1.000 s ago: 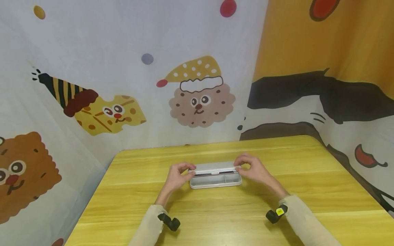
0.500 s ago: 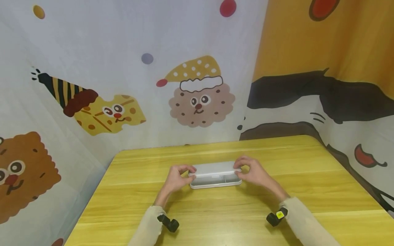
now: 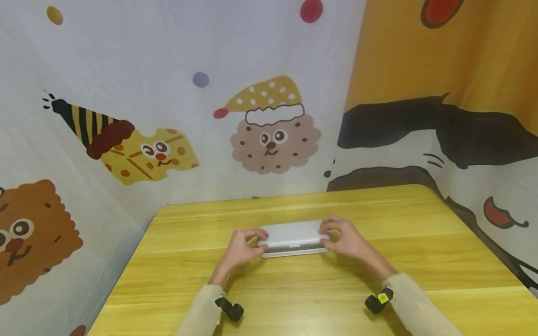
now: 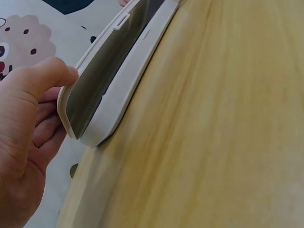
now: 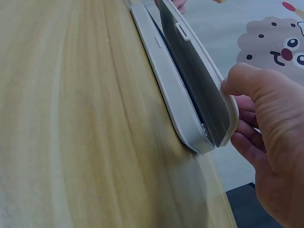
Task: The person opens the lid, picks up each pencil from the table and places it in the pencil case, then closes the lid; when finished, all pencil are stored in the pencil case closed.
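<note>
Yellow wooden table (image 3: pixel 420 242), cartoon-printed backdrop (image 3: pixel 168 70).

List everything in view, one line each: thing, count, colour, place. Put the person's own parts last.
case: one, white, flat on the table's middle, lid lowered almost onto its base with a narrow gap left.
table: one, yellow wood grain, fills the lower part of the head view.
cartoon backdrop: one, white and orange with biscuit characters, hangs behind and beside the table.
wrist cameras: two, black, one on each wrist.
sleeves: two, beige, on both forearms.
left hand: one, holds the lid's left end.
right hand: one, holds the lid's right end.
</note>
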### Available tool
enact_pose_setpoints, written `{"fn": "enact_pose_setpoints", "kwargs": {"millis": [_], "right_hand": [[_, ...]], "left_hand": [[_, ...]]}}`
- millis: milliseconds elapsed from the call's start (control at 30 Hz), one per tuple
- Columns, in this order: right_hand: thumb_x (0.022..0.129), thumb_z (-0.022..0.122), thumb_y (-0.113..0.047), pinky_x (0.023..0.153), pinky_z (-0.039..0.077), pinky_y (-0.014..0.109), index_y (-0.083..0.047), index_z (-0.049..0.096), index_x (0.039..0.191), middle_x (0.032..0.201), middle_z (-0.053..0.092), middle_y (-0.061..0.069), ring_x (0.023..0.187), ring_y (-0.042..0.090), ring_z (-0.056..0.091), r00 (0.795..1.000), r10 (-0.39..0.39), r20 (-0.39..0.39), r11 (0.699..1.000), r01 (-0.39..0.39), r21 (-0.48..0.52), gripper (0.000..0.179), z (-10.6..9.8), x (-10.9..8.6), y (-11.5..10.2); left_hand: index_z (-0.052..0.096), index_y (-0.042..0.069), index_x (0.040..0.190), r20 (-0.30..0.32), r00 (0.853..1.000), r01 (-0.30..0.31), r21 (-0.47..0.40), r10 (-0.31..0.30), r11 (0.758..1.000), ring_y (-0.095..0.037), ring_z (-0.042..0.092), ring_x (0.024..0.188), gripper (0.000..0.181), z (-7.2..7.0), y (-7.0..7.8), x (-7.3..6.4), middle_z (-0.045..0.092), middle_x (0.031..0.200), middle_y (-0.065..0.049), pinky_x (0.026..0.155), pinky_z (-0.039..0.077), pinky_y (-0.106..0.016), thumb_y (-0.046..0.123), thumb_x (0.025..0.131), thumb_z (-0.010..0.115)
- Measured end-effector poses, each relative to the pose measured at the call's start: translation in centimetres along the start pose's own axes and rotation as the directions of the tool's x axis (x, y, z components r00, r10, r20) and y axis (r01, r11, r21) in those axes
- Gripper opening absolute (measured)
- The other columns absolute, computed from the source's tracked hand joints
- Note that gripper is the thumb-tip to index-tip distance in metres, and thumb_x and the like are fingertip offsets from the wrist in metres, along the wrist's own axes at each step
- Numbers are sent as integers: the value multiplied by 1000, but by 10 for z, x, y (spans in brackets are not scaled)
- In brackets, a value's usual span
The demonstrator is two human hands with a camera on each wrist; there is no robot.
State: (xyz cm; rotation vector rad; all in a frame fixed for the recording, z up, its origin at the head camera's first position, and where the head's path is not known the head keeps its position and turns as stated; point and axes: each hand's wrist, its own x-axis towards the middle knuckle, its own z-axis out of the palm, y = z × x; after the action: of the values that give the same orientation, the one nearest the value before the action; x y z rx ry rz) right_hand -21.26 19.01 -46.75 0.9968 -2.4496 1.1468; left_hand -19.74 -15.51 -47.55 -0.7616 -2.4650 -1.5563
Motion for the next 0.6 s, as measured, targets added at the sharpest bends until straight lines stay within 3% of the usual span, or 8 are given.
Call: {"fn": "enact_pose_setpoints", "kwargs": {"millis": [400,600], "right_hand": [[71,86,1,93,53,48,-11,73,92,106,67,6,103,27,63,999,-40,-22,999,40,-32,28,4,-4,3],[70,87,0,92,53,49,-11,73,91,106,68,7,102,28,64,997,-67,-37,996,65,-53,28,8,-6,5]], "left_hand": [[77,7,89,11,996,-88,81,88,993,-21,67,110,21,3,-5,-3,75,104,-2,103,46,-39,-5,74,84],[76,8,88,13,990,-139,79,139,987,-23,67,108,22,4,-6,-4,75,103,-2,103,46,-39,-6,73,85]]}}
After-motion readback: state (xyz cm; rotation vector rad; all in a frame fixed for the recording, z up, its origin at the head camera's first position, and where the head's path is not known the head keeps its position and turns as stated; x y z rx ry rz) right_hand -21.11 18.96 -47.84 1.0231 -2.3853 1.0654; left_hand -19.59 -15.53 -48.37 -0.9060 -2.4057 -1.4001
